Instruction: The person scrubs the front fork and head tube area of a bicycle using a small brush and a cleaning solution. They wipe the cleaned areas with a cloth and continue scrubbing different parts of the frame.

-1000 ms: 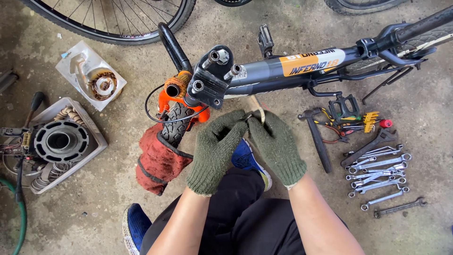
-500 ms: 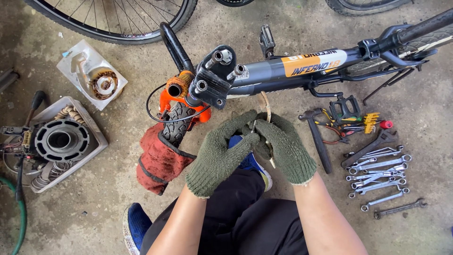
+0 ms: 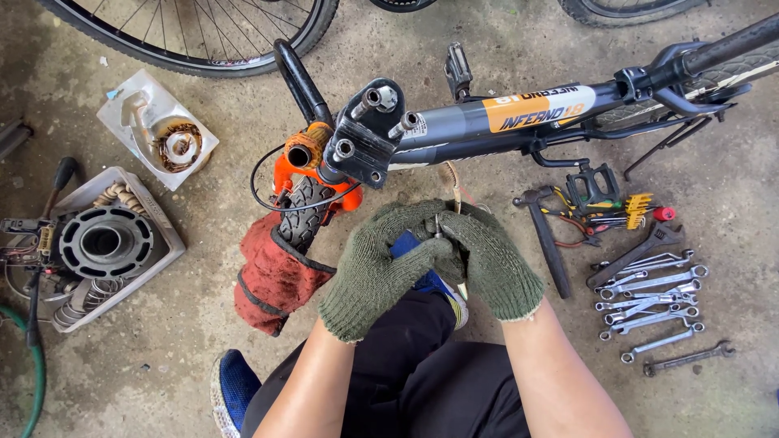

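Between my two gloved hands sits a small metal piece [image 3: 438, 227], thin and shiny; only its tip shows, pointing up and away from me toward the bike, and I cannot tell what kind of part it is. My left hand [image 3: 381, 264] is curled over from the left, and my right hand [image 3: 491, 259] is curled against it, fingers of both closed around the piece. The gloves are coarse green knit, fuzzy and worn. They hover over my blue shoe [image 3: 434, 284] and black trousers.

Just beyond lies a bicycle frame [image 3: 487, 130], dark grey tube with an orange panel, its long axis running left to right. Its blocky black stem clamp [image 3: 369, 134] with round bolt ends faces me, beside an orange fork [image 3: 307, 154]. A knobby tyre [image 3: 302, 212] rests on a rumpled red cloth [image 3: 272, 280].

To my right, chrome wrenches [image 3: 653, 296] lie fanned out near a black hammer [image 3: 545, 239]. To my left, a grey tray [image 3: 158, 223] holds a round ribbed metal hub.

Everything sits on rough, stained concrete floor [image 3: 162, 357], with a spoked wheel [image 3: 203, 32] at the far edge.
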